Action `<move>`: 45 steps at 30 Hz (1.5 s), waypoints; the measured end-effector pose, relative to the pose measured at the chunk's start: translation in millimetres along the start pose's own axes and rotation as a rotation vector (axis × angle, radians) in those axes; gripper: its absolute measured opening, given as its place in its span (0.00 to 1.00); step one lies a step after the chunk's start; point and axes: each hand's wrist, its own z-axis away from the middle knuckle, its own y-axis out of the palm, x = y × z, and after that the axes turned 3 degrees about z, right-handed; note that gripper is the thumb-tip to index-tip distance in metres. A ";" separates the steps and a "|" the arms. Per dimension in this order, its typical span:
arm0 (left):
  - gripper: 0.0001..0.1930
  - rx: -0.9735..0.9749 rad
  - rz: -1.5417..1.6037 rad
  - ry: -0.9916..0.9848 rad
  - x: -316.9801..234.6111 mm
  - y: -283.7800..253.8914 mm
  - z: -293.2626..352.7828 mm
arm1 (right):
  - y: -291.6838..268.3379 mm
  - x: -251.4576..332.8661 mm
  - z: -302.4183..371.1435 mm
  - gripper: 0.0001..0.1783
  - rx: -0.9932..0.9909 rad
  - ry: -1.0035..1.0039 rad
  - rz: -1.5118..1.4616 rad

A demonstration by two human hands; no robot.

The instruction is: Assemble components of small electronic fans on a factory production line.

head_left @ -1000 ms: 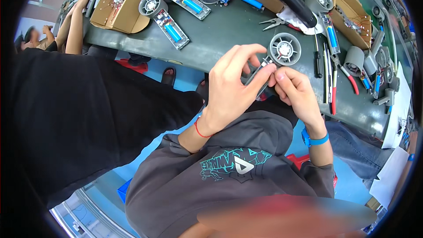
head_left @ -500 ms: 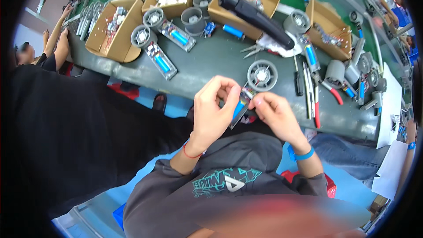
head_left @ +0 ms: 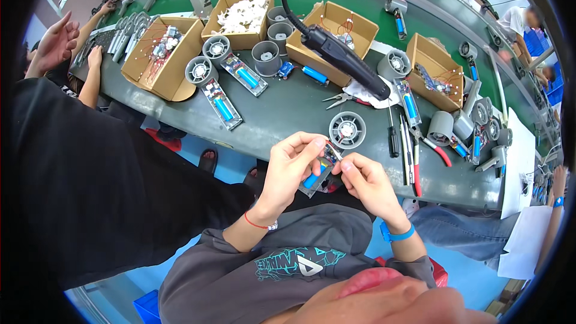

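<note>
At the front edge of the bench lies a handheld fan with its handle open: a grey round fan housing [head_left: 347, 131], and a handle with a blue battery [head_left: 315, 176] and small circuit board. My left hand [head_left: 289, 168] is over the handle's left side, thumb and forefinger pinched together at the board end. From the right, my right hand [head_left: 371, 185] pinches close to the same spot, by a small pale sliver at its fingertips. What exactly either hand holds is too small to make out. My fingers partly cover the board.
Behind stand cardboard boxes with wired parts [head_left: 159, 54] and white pieces [head_left: 243, 15]. A black cable-fed tool [head_left: 348, 60] hangs above the bench. Right of the fan lie a screwdriver [head_left: 393, 138] and red-handled pliers [head_left: 435, 151]. A co-worker's black sleeve [head_left: 120, 180] fills the left.
The view has shifted, so the bench sits lower in the picture. My hands stay pinched at the fan's board, and the right fingertips are now closer to the left ones. A co-worker's hand has appeared at left.
</note>
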 end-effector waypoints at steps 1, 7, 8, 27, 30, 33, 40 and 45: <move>0.10 -0.009 0.025 0.010 1.5 0.5 -1.1 | 0.4 1.5 -0.3 0.15 0.006 0.002 0.002; 0.10 0.008 0.074 0.015 1.3 8.5 -3.0 | 8.5 4.8 -4.4 0.16 -0.037 -0.025 -0.129; 0.10 -0.001 0.080 0.031 2.3 8.7 -1.8 | 10.5 4.7 -3.2 0.17 -0.044 -0.013 -0.161; 0.08 -0.125 -0.054 0.175 13.2 20.0 5.3 | 26.1 -20.4 -10.8 0.15 -0.264 -0.269 -0.029; 0.08 -0.004 0.058 0.160 18.1 14.0 -0.1 | 30.5 -17.7 -12.5 0.14 -0.332 -0.304 0.090; 0.07 0.029 0.069 0.199 26.1 15.3 -2.8 | 26.5 -20.6 -10.8 0.13 -0.376 -0.319 0.161; 0.32 -0.025 -0.812 0.467 19.9 13.1 -0.7 | -4.2 -14.8 -12.6 0.12 -0.216 -0.267 0.024; 0.40 0.094 -0.470 0.125 6.7 5.8 -1.7 | -11.4 -2.1 -21.1 0.12 -0.009 -0.130 -0.103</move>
